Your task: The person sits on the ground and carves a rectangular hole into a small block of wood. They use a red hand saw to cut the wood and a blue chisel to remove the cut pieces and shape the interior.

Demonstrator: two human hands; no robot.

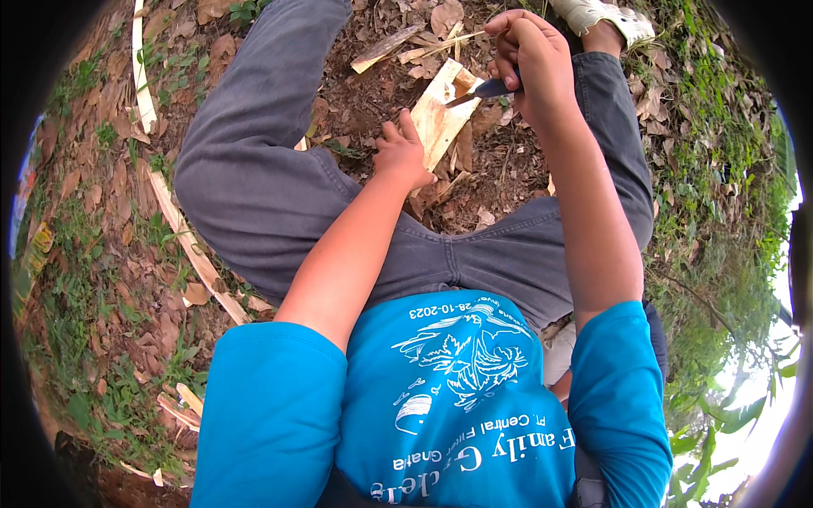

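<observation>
Between my bent legs lies a pale wooden board (445, 118), tilted, with a gap or notch at its far end. My left hand (402, 157) grips its near left edge, fingers along the side and thumb at the near end. My right hand (535, 68) is closed round the dark blue handle of a knife (495, 88). The knife's blade points left and lies against the board's upper right part. A thin wood strip (440, 45) reaches toward my right fingertips; whether they touch it is unclear.
Split wood pieces (385, 49) lie on leaf-strewn ground beyond the board. A long pale wood strip (190, 241) runs along the left, with another strip (142, 72) farther off. My right foot wears a light shoe (605, 19). Grass (711, 152) grows at the right.
</observation>
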